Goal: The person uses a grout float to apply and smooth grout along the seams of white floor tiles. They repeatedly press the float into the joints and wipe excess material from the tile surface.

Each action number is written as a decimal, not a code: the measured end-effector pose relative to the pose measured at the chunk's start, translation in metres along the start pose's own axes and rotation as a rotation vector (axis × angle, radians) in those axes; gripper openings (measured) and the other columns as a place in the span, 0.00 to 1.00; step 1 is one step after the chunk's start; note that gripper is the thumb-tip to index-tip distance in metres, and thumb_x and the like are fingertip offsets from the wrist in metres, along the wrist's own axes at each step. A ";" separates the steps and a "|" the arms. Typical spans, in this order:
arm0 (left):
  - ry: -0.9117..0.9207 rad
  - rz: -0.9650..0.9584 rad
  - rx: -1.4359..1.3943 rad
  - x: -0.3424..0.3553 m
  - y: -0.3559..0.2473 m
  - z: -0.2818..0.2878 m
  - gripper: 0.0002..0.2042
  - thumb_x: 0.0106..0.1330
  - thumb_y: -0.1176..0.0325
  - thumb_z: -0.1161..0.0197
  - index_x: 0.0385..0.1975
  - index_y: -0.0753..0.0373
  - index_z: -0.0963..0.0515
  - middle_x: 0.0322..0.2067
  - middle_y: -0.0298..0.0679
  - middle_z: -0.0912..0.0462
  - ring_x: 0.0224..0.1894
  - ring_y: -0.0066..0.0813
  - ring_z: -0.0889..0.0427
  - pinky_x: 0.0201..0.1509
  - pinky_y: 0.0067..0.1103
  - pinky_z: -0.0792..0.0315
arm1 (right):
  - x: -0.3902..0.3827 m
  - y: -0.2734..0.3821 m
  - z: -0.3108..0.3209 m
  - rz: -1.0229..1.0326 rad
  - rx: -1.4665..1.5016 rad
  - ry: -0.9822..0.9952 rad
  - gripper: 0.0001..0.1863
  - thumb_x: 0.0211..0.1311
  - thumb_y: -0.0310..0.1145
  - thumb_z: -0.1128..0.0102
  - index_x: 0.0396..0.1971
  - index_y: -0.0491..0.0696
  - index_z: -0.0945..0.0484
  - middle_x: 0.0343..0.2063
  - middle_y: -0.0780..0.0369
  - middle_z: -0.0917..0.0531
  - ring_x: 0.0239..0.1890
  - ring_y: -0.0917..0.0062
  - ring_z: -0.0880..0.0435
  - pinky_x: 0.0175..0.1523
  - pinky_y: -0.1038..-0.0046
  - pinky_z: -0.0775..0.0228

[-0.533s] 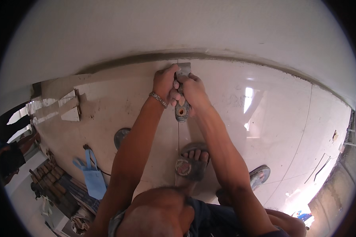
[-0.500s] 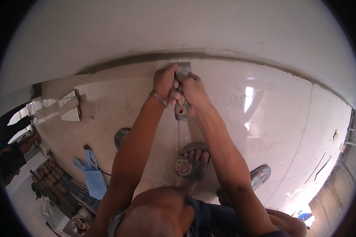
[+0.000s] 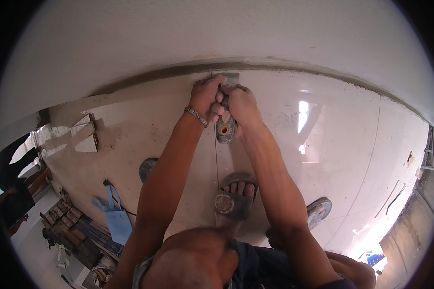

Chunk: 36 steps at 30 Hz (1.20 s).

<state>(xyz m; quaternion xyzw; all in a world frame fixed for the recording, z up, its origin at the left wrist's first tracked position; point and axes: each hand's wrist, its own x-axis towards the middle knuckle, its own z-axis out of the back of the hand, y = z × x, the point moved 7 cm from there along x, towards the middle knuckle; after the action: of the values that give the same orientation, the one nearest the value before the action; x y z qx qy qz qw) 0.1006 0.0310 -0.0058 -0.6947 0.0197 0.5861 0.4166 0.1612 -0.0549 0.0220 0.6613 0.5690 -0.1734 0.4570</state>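
My left hand (image 3: 206,96) and my right hand (image 3: 242,107) both grip a putty knife (image 3: 225,130), its worn, dusty handle pointing down toward me. Its metal blade (image 3: 232,78) lies at the top edge of the pale glossy floor tiles (image 3: 337,135), close beside a dark strip (image 3: 169,70) along the foot of the white wall (image 3: 217,29); whether it touches the strip I cannot tell. My left thumb rests by the blade, fingers curled at the handle's left side. My right hand wraps the handle's upper right, partly hiding it.
Cut tile pieces (image 3: 86,137) lie at the left. A light blue bag (image 3: 115,221) and a heap of materials (image 3: 70,221) are lower left. A person in dark clothing (image 3: 12,176) is at the far left edge. My sandalled feet (image 3: 234,202) are below my hands.
Both hands and the putty knife have shifted a little to the right and up toward the wall, still gripping the same way.
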 end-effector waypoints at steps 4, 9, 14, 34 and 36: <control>-0.101 0.011 -0.087 0.004 0.014 0.002 0.13 0.67 0.60 0.35 0.26 0.63 0.23 0.15 0.34 0.28 0.06 0.28 0.31 0.03 0.28 0.44 | -0.002 -0.005 0.006 -0.033 -0.046 0.034 0.05 0.72 0.26 0.53 0.36 0.41 0.35 0.25 0.60 0.27 0.16 0.74 0.28 0.19 0.66 0.30; -0.067 -0.007 -0.043 -0.002 0.002 -0.001 0.13 0.66 0.62 0.35 0.24 0.64 0.23 0.15 0.35 0.27 0.08 0.27 0.31 0.08 0.28 0.40 | 0.010 -0.004 0.005 0.007 -0.017 0.057 0.05 0.75 0.28 0.58 0.41 0.41 0.39 0.24 0.59 0.29 0.15 0.71 0.25 0.16 0.62 0.27; -0.116 -0.114 -0.051 0.011 0.010 0.007 0.12 0.67 0.62 0.35 0.27 0.64 0.21 0.15 0.35 0.27 0.07 0.28 0.32 0.08 0.28 0.39 | 0.003 -0.014 0.009 0.009 -0.104 0.069 0.05 0.75 0.28 0.54 0.39 0.42 0.37 0.24 0.61 0.28 0.15 0.76 0.29 0.18 0.67 0.28; -0.137 -0.188 -0.018 0.009 0.018 0.010 0.13 0.66 0.61 0.34 0.28 0.67 0.19 0.15 0.36 0.26 0.09 0.26 0.30 0.10 0.28 0.37 | 0.000 -0.024 0.010 0.019 -0.071 0.084 0.04 0.74 0.28 0.55 0.38 0.44 0.36 0.24 0.62 0.29 0.12 0.76 0.30 0.15 0.68 0.30; -0.134 -0.192 -0.019 0.010 0.014 0.011 0.16 0.65 0.59 0.34 0.20 0.62 0.24 0.13 0.35 0.28 0.05 0.27 0.34 0.06 0.29 0.43 | -0.003 -0.021 0.010 0.030 -0.090 0.079 0.04 0.74 0.28 0.55 0.38 0.44 0.37 0.24 0.62 0.29 0.12 0.76 0.30 0.15 0.67 0.30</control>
<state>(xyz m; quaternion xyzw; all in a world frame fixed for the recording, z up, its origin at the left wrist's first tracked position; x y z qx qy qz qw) 0.0877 0.0327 -0.0217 -0.6564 -0.0803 0.5889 0.4646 0.1442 -0.0659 0.0100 0.6547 0.5840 -0.1146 0.4661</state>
